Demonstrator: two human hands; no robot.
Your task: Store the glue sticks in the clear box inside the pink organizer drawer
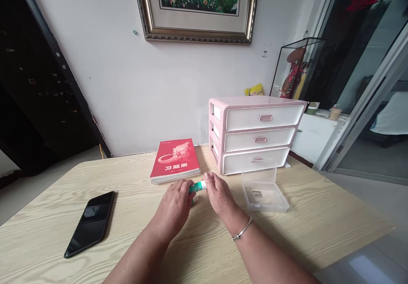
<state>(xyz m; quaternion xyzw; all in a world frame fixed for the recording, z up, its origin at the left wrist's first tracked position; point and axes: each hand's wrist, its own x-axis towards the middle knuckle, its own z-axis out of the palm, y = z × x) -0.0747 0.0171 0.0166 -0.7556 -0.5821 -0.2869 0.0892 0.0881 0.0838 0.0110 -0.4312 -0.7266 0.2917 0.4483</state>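
A small green tube with a white end point(197, 186) lies crosswise between my two hands above the table. My left hand point(174, 201) is closed around its green part. At the white end, my right hand point(220, 194) is closed, with thumb and fingers pinching the tip. Beneath my left fingers shows a bit of something green and white point(194, 200), mostly hidden, its kind unclear. Just behind my hands lies a thick red book point(175, 158). To the right of my right hand sits a clear plastic box point(266, 197) with its lid raised.
A black phone point(91, 223) lies on the wooden table point(134, 233) at the left. The pink and white drawer unit point(258, 135) stands at the back right, its drawers closed, with a yellow packet point(255, 90) behind it. A framed picture point(197, 35) hangs on the wall.
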